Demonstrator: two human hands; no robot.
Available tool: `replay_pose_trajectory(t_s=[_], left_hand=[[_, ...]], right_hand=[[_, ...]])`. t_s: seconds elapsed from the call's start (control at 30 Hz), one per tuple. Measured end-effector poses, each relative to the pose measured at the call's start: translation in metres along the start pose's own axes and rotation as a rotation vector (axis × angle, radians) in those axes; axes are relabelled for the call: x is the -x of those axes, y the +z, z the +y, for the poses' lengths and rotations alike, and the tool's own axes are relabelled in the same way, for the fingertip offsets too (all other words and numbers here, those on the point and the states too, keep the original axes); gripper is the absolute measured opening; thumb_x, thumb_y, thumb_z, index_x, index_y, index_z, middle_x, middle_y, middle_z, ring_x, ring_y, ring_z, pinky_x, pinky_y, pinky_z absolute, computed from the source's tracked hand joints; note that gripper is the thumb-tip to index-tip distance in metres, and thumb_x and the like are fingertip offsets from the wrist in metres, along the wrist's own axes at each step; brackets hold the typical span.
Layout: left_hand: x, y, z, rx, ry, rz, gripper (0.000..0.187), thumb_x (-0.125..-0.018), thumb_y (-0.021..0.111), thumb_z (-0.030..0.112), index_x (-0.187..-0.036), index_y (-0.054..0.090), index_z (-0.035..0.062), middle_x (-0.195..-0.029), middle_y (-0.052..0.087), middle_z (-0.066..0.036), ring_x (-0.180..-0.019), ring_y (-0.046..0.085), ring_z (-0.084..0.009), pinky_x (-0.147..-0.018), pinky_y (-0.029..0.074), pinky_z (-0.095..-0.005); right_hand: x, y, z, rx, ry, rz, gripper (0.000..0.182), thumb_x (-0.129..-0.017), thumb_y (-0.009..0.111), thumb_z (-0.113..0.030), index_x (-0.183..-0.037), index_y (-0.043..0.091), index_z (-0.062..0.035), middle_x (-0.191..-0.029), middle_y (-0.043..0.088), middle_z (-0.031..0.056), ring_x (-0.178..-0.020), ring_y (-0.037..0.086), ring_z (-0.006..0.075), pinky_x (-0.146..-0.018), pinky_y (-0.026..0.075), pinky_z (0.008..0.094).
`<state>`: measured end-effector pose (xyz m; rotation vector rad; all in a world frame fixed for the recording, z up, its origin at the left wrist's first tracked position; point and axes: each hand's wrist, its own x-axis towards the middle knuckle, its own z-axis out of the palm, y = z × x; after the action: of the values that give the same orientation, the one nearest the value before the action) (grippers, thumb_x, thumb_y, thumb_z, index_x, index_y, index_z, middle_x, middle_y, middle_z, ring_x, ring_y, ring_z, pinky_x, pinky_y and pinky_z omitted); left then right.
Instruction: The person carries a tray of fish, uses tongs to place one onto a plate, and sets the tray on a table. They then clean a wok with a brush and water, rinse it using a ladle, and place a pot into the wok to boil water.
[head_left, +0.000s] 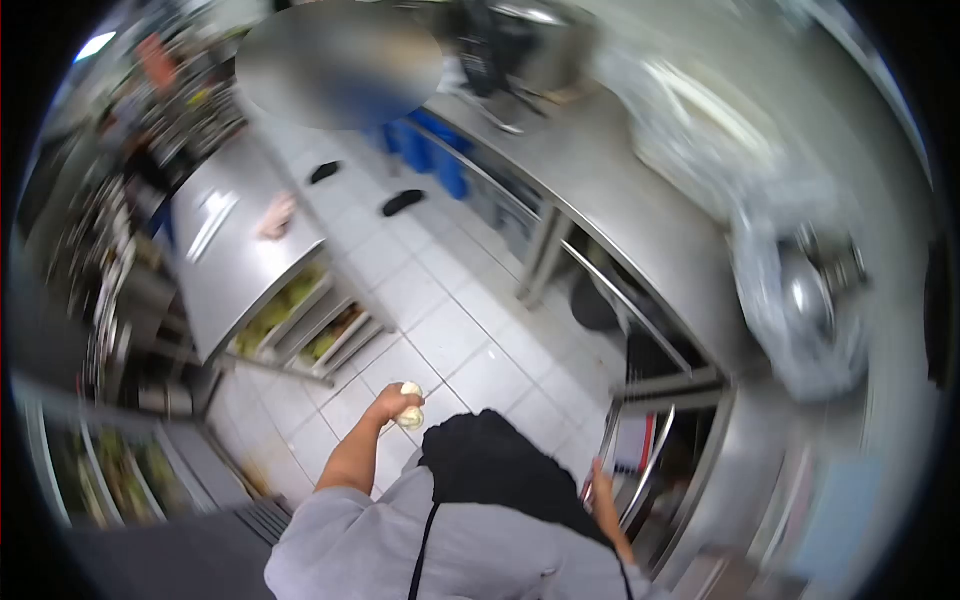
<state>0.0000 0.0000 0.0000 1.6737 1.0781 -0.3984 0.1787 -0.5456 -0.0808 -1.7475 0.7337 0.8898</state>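
My left hand [392, 402] is closed around a pale yellowish-white rounded lump [411, 406], held out over the tiled floor. Its kind is too blurred to make out. On the other side, my right hand [600, 493] grips the front edge of a pulled-out metal drawer [607, 440] under the steel counter. Inside the drawer lies a white and red item with a dark edge [634, 442]. The fingers of my right hand are partly hidden by the drawer front.
A steel table [235, 265] at left carries a pinkish item [278, 216], with green produce [285, 300] in bins below. The steel counter [640, 215] runs along the right, bearing plastic-wrapped equipment [790, 290]. A person in dark shoes [403, 202] stands ahead. Open cold bins [125, 470] sit at lower left.
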Motion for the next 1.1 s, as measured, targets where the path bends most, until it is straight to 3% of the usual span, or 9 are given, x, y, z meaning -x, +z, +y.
replay_pose_trajectory(t_s=[0.07, 0.1, 0.17, 0.23, 0.5, 0.63, 0.83, 1.0, 1.1], left_hand=[[0.043, 0.021, -0.024, 0.011, -0.029, 0.137, 0.059, -0.065, 0.08, 0.039, -0.106, 0.07, -0.0015, -0.1, 0.072, -0.02, -0.088, 0.07, -0.0322, -0.082, 0.054, -0.0405], [0.09, 0.028, -0.067, 0.096, -0.084, 0.141, 0.061, -0.064, 0.081, 0.041, -0.106, 0.069, -0.0025, -0.1, 0.071, -0.021, -0.088, 0.069, -0.0322, -0.083, 0.054, -0.0406], [0.042, -0.008, -0.078, 0.08, -0.029, 0.296, 0.066, -0.063, 0.082, 0.044, -0.106, 0.068, -0.0047, -0.101, 0.07, -0.023, -0.088, 0.069, -0.0323, -0.082, 0.054, -0.041], [0.114, -0.03, -0.13, -0.023, -0.174, 0.253, 0.069, -0.061, 0.084, 0.043, -0.107, 0.067, -0.0069, -0.103, 0.07, -0.023, -0.088, 0.07, -0.0318, -0.079, 0.056, -0.0417], [0.192, -0.033, -0.22, 0.431, -0.38, 0.38, 0.064, -0.061, 0.088, 0.03, -0.111, 0.068, -0.0046, -0.108, 0.07, -0.019, -0.088, 0.071, -0.0288, -0.074, 0.059, -0.0425], [0.2, -0.034, -0.286, 0.155, -0.335, 0.568, 0.06, -0.061, 0.086, 0.029, -0.108, 0.069, -0.0048, -0.105, 0.071, -0.02, -0.091, 0.071, -0.0311, -0.079, 0.059, -0.0442], [0.226, -0.096, -0.368, 0.493, -0.453, 0.573, 0.06, -0.06, 0.084, 0.029, -0.111, 0.07, -0.0005, -0.109, 0.07, -0.021, -0.102, 0.068, -0.0317, -0.086, 0.056, -0.0412], [0.214, -0.137, -0.44, 0.585, -0.357, 0.72, 0.056, -0.062, 0.082, 0.03, -0.107, 0.07, 0.001, -0.104, 0.071, -0.02, -0.097, 0.068, -0.0327, -0.087, 0.054, -0.0405], [0.207, -0.182, -0.425, 0.645, -0.232, 0.746, 0.053, -0.063, 0.082, 0.032, -0.102, 0.069, 0.0006, -0.1, 0.071, -0.02, -0.095, 0.068, -0.0328, -0.084, 0.053, -0.0412]], right_hand=[[-0.039, -0.022, 0.016, -0.005, 0.122, -0.033, 0.061, -0.081, 0.07, -0.066, -0.085, 0.056, -0.0063, -0.049, 0.037, 0.0002, -0.034, 0.04, 0.0178, -0.031, 0.034, 0.0339], [0.019, -0.048, 0.023, 0.042, 0.24, 0.071, 0.062, -0.082, 0.071, -0.063, -0.095, 0.055, -0.0044, -0.053, 0.035, 0.0008, -0.036, 0.037, 0.018, -0.032, 0.033, 0.0337], [-0.061, 0.019, -0.061, 0.032, 0.185, -0.063, 0.059, -0.088, 0.067, -0.058, -0.107, 0.052, -0.0041, -0.056, 0.039, 0.0028, -0.039, 0.039, 0.0187, -0.036, 0.037, 0.0343], [-0.038, 0.024, -0.022, 0.006, 0.224, -0.105, 0.055, -0.092, 0.064, -0.053, -0.113, 0.049, -0.0043, -0.058, 0.042, 0.0044, -0.041, 0.041, 0.0196, -0.038, 0.04, 0.0355], [-0.007, 0.08, -0.036, 0.178, 0.064, -0.197, 0.038, -0.093, 0.068, -0.036, -0.104, 0.052, -0.0031, -0.069, 0.055, 0.0106, -0.049, 0.05, 0.0221, -0.043, 0.045, 0.0396], [0.001, 0.145, -0.063, 0.269, -0.008, -0.211, 0.027, -0.092, 0.067, -0.024, -0.1, 0.053, -0.0035, -0.06, 0.048, 0.0071, -0.044, 0.047, 0.0217, -0.038, 0.041, 0.0382], [0.069, 0.305, -0.093, 0.225, -0.296, -0.113, 0.025, -0.083, 0.067, -0.01, -0.098, 0.047, -0.0088, -0.056, 0.04, 0.0026, -0.038, 0.037, 0.0159, -0.031, 0.032, 0.0324], [0.184, 0.457, -0.118, 0.12, -0.579, -0.285, 0.026, -0.082, 0.067, -0.008, -0.097, 0.047, -0.0103, -0.06, 0.042, 0.0001, -0.036, 0.034, 0.0116, -0.031, 0.031, 0.0297], [0.258, 0.531, -0.132, 0.178, -0.667, -0.491, 0.024, -0.084, 0.068, -0.008, -0.098, 0.049, -0.0099, -0.06, 0.044, -0.0015, -0.036, 0.036, 0.009, -0.031, 0.03, 0.0269]])
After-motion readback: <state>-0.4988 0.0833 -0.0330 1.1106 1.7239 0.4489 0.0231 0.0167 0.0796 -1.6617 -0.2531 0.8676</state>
